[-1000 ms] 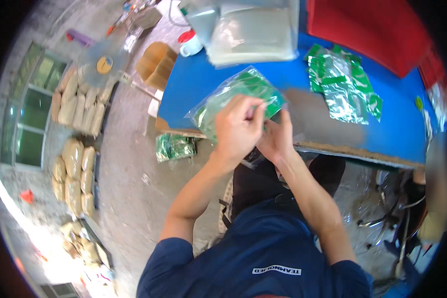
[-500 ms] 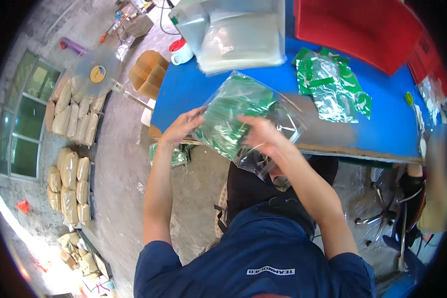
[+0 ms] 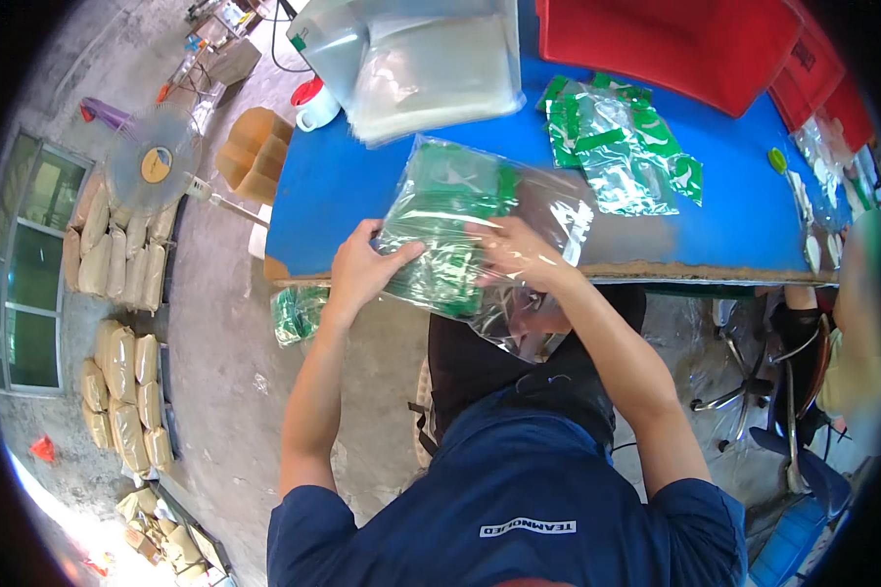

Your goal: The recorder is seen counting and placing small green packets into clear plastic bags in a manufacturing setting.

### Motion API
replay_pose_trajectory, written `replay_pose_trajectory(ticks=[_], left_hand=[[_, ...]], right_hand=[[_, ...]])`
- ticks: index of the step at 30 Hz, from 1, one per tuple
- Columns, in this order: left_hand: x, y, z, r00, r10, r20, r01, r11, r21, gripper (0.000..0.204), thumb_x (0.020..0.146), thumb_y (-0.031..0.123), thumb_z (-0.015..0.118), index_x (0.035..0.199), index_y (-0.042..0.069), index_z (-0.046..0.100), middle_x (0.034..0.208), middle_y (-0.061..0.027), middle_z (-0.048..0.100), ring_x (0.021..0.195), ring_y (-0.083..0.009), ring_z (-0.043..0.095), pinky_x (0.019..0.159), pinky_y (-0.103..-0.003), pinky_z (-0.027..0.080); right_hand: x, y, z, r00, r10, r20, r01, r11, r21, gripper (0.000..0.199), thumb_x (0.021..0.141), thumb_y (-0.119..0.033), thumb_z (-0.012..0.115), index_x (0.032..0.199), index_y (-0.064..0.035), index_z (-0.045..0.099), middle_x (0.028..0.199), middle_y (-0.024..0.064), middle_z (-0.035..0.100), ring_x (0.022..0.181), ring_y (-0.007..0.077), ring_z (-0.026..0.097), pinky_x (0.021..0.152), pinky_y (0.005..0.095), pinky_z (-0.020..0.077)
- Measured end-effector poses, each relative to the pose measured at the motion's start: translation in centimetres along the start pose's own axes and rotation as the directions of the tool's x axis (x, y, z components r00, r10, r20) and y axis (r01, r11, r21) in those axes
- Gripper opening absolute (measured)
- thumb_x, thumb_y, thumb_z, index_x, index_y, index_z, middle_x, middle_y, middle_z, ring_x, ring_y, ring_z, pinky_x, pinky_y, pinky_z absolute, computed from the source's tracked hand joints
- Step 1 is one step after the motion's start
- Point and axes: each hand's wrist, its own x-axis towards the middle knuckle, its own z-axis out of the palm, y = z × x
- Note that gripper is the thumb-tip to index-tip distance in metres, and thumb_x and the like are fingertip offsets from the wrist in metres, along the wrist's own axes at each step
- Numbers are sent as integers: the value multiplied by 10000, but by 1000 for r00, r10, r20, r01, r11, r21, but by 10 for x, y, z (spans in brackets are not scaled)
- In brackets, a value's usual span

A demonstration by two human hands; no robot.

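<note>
A large clear plastic bag (image 3: 550,201) with a stack of green printed packets (image 3: 450,186) inside lies tilted over the near edge of the blue table. My left hand (image 3: 367,266) grips the bag's left side, thumb on top and fingers underneath. Across the bag's middle, my right hand (image 3: 521,256) is closed over the plastic at the right edge of the green stack; its fingertips are slightly blurred. More green and clear packets (image 3: 622,147) lie in a loose pile on the table, to the right of the bag.
Beyond the bag, a stack of clear bags (image 3: 436,78) stands beside a white mug (image 3: 315,110) with a red top. Red bins (image 3: 671,49) fill the back right. Under the table's left edge sits another green packet bundle (image 3: 299,315). A fan (image 3: 155,164) stands to the left.
The bag has turned to lie straighter, and its green packets show more flatly. My left thumb now reaches further over the bag. The whole view has shifted slightly.
</note>
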Motion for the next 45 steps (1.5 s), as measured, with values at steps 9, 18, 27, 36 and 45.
replay_pose_trajectory(ticks=[9,18,27,36,45], left_hand=[[4,26,-2,992,67,105,-91,966,240,792,691,591,814,1148,-29,630,1078,-208,702,1003,-332,679,872,-401,516],[64,18,13,991,115,64,-92,953,-290,905,830,484,757,1435,-90,406,1397,-313,508,1323,-366,507,1100,-386,405],[85,14,42,965,148,218,-54,921,-386,581,963,311,634,1405,-38,494,1318,-186,615,1194,-245,596,1024,-341,442],[89,23,32,895,86,438,214,780,-588,720,1003,379,575,1535,-13,288,1539,-154,396,1423,-226,364,1146,-328,305],[121,19,37,860,198,470,47,886,-461,841,969,292,648,1559,-36,147,1616,-172,241,1453,-245,312,1169,-332,275]], right_hand=[[-11,25,-18,986,-76,-150,50,984,-172,508,1002,-479,554,833,-3,608,651,41,599,529,106,545,511,283,443],[-2,-1,-13,979,112,-170,-97,991,97,446,981,-487,588,944,-47,643,692,22,599,583,88,531,480,252,377],[2,37,-48,951,143,-275,171,496,851,232,1006,-324,604,937,-106,570,707,-39,512,524,32,416,404,167,325],[45,19,-37,820,-186,-541,249,967,45,288,949,-296,674,909,-12,649,711,25,622,576,117,544,528,289,444],[-2,46,-48,722,-691,-43,65,129,-990,479,960,-235,538,1335,61,495,1424,237,477,1405,392,354,1139,521,304]])
